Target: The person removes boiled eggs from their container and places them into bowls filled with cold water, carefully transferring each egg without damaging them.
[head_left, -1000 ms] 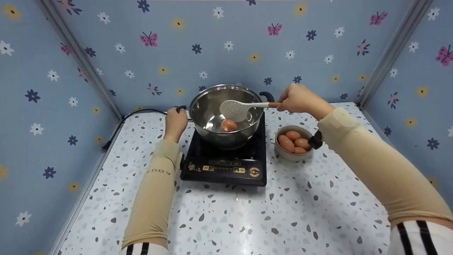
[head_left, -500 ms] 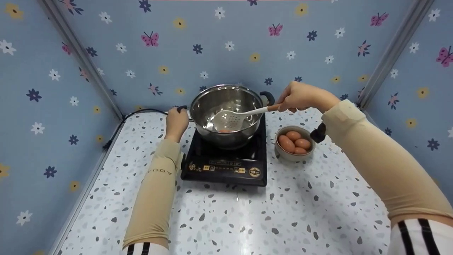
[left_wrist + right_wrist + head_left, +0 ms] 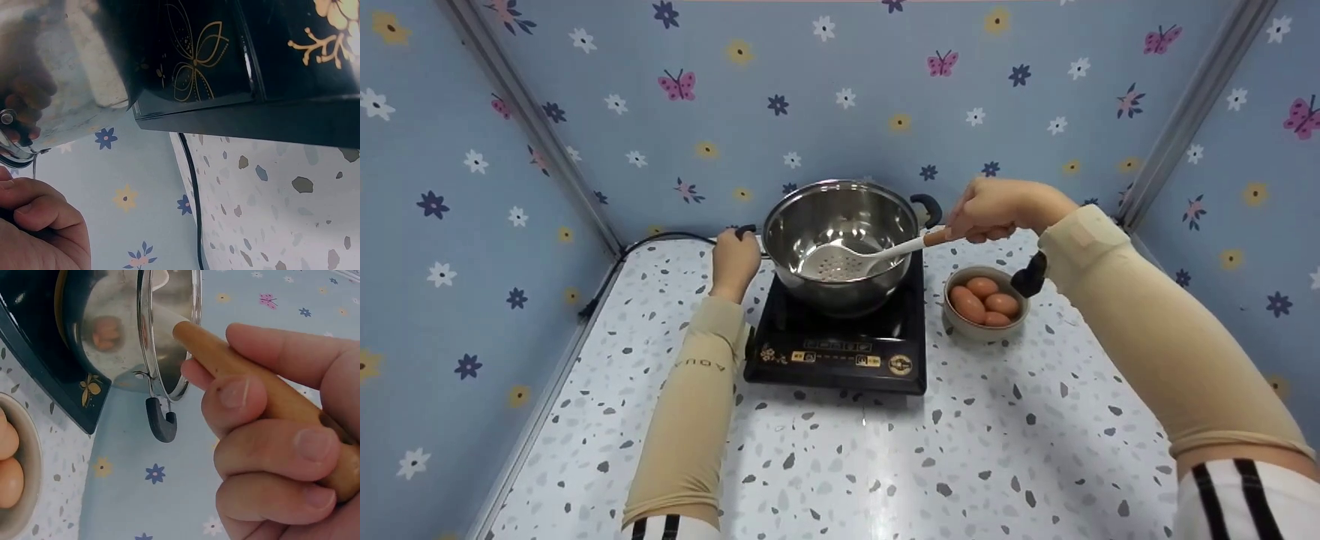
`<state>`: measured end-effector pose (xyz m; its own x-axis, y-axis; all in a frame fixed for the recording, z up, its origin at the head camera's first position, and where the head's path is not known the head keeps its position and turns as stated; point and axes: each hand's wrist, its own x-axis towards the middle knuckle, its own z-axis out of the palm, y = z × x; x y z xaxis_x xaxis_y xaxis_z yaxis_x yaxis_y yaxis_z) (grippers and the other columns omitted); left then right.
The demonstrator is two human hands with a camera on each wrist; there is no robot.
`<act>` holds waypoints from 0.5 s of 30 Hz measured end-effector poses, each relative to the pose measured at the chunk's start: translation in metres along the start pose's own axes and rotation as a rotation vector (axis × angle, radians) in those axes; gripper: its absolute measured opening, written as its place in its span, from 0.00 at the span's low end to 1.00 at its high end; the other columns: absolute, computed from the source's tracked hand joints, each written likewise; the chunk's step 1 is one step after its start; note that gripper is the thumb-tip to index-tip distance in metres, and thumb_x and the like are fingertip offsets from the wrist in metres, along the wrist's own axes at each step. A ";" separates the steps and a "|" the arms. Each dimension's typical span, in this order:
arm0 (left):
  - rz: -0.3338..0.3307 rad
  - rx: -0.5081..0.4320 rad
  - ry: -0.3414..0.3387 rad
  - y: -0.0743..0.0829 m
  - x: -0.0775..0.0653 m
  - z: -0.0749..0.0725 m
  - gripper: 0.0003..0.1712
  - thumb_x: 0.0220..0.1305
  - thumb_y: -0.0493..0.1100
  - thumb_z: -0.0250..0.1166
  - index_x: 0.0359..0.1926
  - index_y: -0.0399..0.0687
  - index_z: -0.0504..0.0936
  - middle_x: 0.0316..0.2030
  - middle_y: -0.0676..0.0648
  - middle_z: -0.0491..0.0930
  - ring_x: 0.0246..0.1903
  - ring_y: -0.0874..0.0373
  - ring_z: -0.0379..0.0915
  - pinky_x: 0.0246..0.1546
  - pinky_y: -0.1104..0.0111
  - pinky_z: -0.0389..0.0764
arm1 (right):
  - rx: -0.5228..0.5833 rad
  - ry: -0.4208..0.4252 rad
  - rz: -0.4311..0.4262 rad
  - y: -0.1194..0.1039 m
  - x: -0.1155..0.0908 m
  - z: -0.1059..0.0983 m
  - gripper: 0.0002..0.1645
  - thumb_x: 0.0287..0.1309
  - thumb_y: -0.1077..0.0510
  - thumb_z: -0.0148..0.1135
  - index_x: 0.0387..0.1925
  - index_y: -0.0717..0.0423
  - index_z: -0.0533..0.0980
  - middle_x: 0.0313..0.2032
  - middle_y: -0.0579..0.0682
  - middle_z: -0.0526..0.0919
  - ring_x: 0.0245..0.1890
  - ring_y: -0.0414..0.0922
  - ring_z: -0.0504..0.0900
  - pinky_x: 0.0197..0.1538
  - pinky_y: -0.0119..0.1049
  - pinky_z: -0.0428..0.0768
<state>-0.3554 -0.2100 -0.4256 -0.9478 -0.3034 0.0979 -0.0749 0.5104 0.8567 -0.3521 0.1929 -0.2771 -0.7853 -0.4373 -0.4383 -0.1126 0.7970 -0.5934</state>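
A steel pot (image 3: 847, 298) stands on the black induction cooker (image 3: 832, 367). My left hand (image 3: 735, 262) grips its black left handle; in the left wrist view, curled fingers (image 3: 48, 211) show beside the pot wall. My right hand (image 3: 997, 210) holds a white slotted spoon (image 3: 841, 264) by its wooden handle (image 3: 225, 360), with the fingers wrapped round it. The spoon's perforated head lies low inside the pot, near the front wall. No egg shows in the pot now; the spoon head and front rim hide part of the bottom.
Right of the cooker, a round bowl (image 3: 981, 334) holds several brown eggs (image 3: 967, 304). The pot's black right handle (image 3: 928, 208) sticks out near my right hand. A black cable (image 3: 656, 235) runs along the back left. Flowered walls (image 3: 840, 82) enclose the speckled table (image 3: 840, 465).
The spoon head has dropped from above the brown egg to low in the pot, and its handle tilts more steeply. The egg, visible before, is out of sight. My left hand stays put.
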 end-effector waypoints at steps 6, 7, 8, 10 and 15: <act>-0.009 0.006 -0.005 -0.001 0.000 0.001 0.27 0.85 0.46 0.44 0.61 0.27 0.79 0.59 0.27 0.82 0.59 0.35 0.79 0.63 0.43 0.76 | 0.110 -0.048 0.025 0.008 0.003 0.004 0.10 0.75 0.56 0.65 0.35 0.53 0.87 0.17 0.44 0.75 0.12 0.37 0.60 0.20 0.31 0.61; -0.008 0.010 -0.004 -0.001 0.000 0.001 0.27 0.85 0.46 0.44 0.59 0.28 0.80 0.57 0.28 0.82 0.57 0.37 0.78 0.62 0.43 0.76 | 0.127 -0.051 0.034 0.009 0.004 0.005 0.10 0.75 0.56 0.64 0.37 0.53 0.87 0.18 0.44 0.75 0.12 0.37 0.60 0.21 0.31 0.62; -0.008 0.011 -0.003 -0.001 0.000 0.001 0.26 0.85 0.46 0.44 0.57 0.29 0.80 0.56 0.28 0.82 0.55 0.38 0.78 0.61 0.44 0.76 | 0.141 -0.057 0.040 0.010 0.004 0.005 0.10 0.75 0.56 0.64 0.39 0.54 0.88 0.18 0.43 0.75 0.13 0.37 0.60 0.21 0.31 0.62; -0.008 0.011 -0.003 0.000 0.000 0.001 0.24 0.85 0.46 0.43 0.53 0.30 0.79 0.51 0.30 0.81 0.50 0.40 0.76 0.58 0.45 0.75 | 0.180 -0.065 0.055 0.011 0.005 0.006 0.10 0.75 0.56 0.63 0.42 0.55 0.88 0.18 0.43 0.75 0.13 0.37 0.59 0.22 0.31 0.62; -0.016 0.008 -0.007 0.001 0.000 0.001 0.22 0.85 0.46 0.43 0.48 0.32 0.77 0.46 0.33 0.79 0.47 0.42 0.74 0.56 0.46 0.75 | 0.258 -0.087 0.078 0.012 0.005 0.009 0.15 0.76 0.55 0.63 0.51 0.57 0.89 0.18 0.43 0.77 0.13 0.37 0.59 0.21 0.30 0.62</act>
<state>-0.3552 -0.2088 -0.4252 -0.9488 -0.3056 0.0806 -0.0924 0.5121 0.8540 -0.3518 0.1971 -0.2922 -0.7287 -0.4222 -0.5392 0.1135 0.7020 -0.7031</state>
